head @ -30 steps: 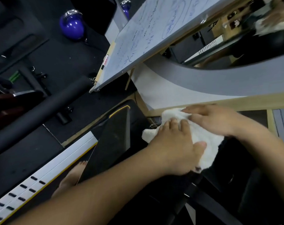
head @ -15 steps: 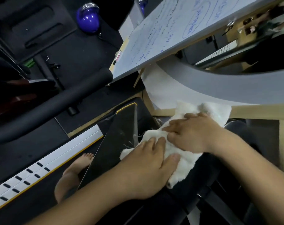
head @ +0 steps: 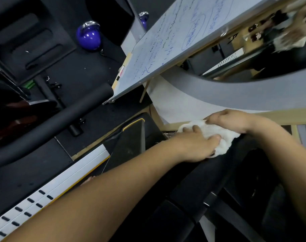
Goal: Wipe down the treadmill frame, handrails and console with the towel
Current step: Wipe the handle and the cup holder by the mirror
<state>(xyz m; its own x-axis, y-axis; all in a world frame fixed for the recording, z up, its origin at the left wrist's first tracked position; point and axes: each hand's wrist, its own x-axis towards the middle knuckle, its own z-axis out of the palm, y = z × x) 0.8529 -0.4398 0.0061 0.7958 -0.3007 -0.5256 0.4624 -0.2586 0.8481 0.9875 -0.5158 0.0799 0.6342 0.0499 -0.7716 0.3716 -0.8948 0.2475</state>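
A white towel [head: 224, 137] lies bunched on the top edge of the black treadmill console [head: 216, 173]. My left hand [head: 195, 145] grips the towel's near side, thumb dug into the cloth and fingers over its top. From the right, my right hand [head: 230, 120] holds the towel's far edge with its fingers curled down. The black foam handrail [head: 43, 137] runs diagonally at the left. The treadmill's white slotted side rail [head: 43, 198] crosses the lower left, beside a black panel with a yellow edge [head: 133, 142].
A whiteboard with blue writing [head: 166, 41] leans over the front of the treadmill. A blue kettlebell [head: 88, 37] stands on the dark floor at the upper left. A curved mirror [head: 271, 55] fills the upper right. A bare foot [head: 89, 179] shows beside the side rail.
The towel went from spread flat to bunched up between my hands. Both hands drew closer together on the console's top edge, and their fingers curled into the cloth.
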